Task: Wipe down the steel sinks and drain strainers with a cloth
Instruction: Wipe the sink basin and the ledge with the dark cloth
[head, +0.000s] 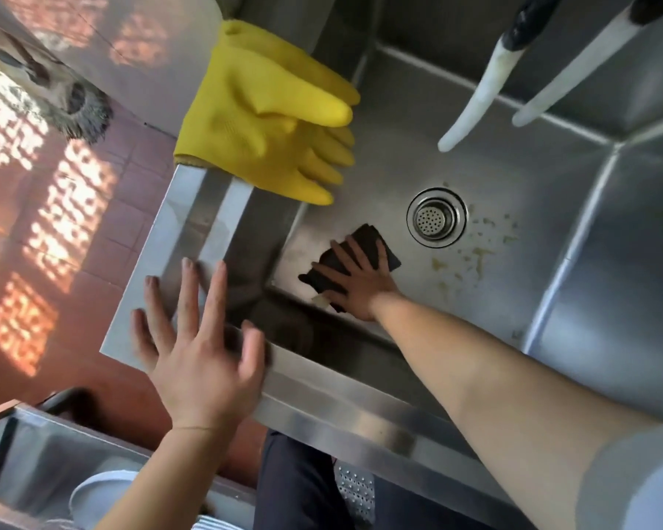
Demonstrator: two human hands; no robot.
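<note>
A deep steel sink [575,285] fills the right of the head view. Its round drain strainer [436,217] sits in the middle of the floor, with yellowish spots to its right and below it. My right hand [355,279] presses a dark cloth [364,239] flat on the sink floor, left of and below the strainer, near the sink's corner. My left hand [192,338] lies with straight spread fingers on the sink's front left rim corner [177,239], holding nothing.
A yellow rubber glove [268,116] hangs over the sink's left rim. Two white tap spouts [475,101] hang over the sink at the top right. Red floor tiles [73,223] lie to the left. A steel shelf with a white bowl [104,495] is at the bottom left.
</note>
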